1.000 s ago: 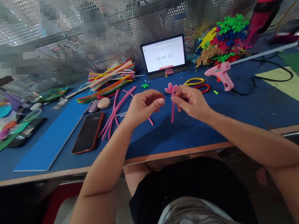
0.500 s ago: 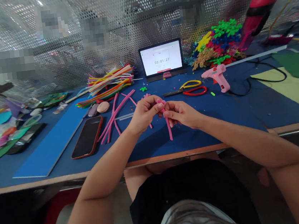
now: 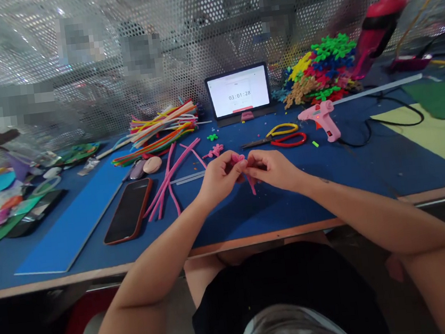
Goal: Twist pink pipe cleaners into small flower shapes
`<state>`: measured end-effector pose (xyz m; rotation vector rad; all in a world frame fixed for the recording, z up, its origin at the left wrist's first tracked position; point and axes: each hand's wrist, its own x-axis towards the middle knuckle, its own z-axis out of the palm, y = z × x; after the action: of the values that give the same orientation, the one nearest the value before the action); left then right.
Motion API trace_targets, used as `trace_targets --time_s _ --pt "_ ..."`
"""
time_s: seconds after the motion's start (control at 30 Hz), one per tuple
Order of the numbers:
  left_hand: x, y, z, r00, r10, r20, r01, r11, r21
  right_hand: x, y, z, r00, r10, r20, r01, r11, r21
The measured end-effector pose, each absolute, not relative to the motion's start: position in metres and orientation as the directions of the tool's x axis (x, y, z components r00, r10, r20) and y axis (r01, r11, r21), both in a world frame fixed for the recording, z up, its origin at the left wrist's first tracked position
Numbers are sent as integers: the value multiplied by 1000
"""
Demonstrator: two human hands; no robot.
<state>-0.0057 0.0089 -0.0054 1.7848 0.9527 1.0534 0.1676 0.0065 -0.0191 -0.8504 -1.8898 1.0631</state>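
My left hand (image 3: 219, 177) and my right hand (image 3: 273, 170) meet over the blue table (image 3: 347, 174), both pinched on a pink pipe-cleaner flower (image 3: 241, 160). Its stem pokes down between the hands; most of it is hidden by my fingers. A second small pink flower piece (image 3: 215, 150) lies just behind my left hand. Loose pink pipe cleaners (image 3: 171, 175) lie to the left of my left hand.
A phone (image 3: 128, 210) and a blue foam sheet (image 3: 72, 221) lie at left. Behind are a bundle of coloured pipe cleaners (image 3: 161, 125), a tablet (image 3: 238, 91), scissors (image 3: 283, 134), a pink glue gun (image 3: 321, 118) with cable, and a pile of finished flowers (image 3: 324, 69).
My hands came together and moved down toward the table; the flower, upright and mostly visible a second ago, is now covered by my fingers. The tablet timer advanced.
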Motion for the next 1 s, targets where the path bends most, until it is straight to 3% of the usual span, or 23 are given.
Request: trace_targets --time_s 0.17,0.43,0.67,0.8,1.0 --pt "-5 10 -7 310 918 246 207 -318 925 169 11 -19 -543 804 241 150 375 -915" --pt "-3 10 -10 426 899 98 42 -128 991 171 9 -20 -342 852 396 192 476 -858" --pt "-1 10 -15 527 850 3 10 -10 1000 173 16 -18 -425 869 253 119 331 -936" --pt "-2 7 -12 619 784 -44 18 42 999 173 16 -16 -465 852 241 103 322 -941" --pt "-6 6 -2 576 815 -61 -19 88 996 177 21 -18 -267 898 350 105 388 -916"
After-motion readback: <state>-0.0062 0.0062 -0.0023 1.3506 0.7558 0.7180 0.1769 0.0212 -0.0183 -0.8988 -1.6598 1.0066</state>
